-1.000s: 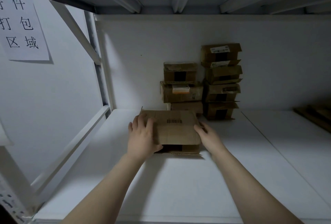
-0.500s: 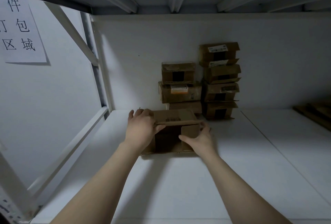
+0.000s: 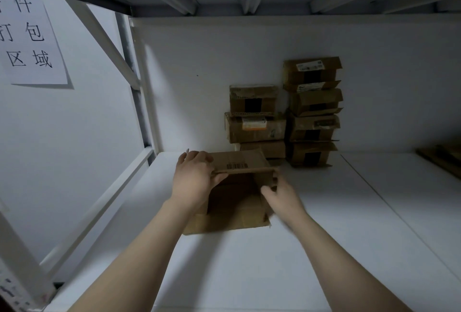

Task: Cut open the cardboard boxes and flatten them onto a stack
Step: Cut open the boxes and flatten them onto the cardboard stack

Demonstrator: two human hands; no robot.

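An opened cardboard box (image 3: 237, 187) sits on a white shelf (image 3: 274, 261) between both hands: left hand (image 3: 197, 177) clasps its top flap, right hand (image 3: 282, 197) grips its right side.

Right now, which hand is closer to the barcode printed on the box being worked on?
Left. The left hand grips the top panel's edge right beside the barcode on the open box. The right hand is lower, at the box's right side flap.

Count of things on the white shelf

Eight brown cardboard boxes: one open near the hands (image 3: 239, 202), three stacked far left (image 3: 254, 127), four stacked far right (image 3: 313, 109). Two bare hands. One white paper sign (image 3: 27, 37), far left.
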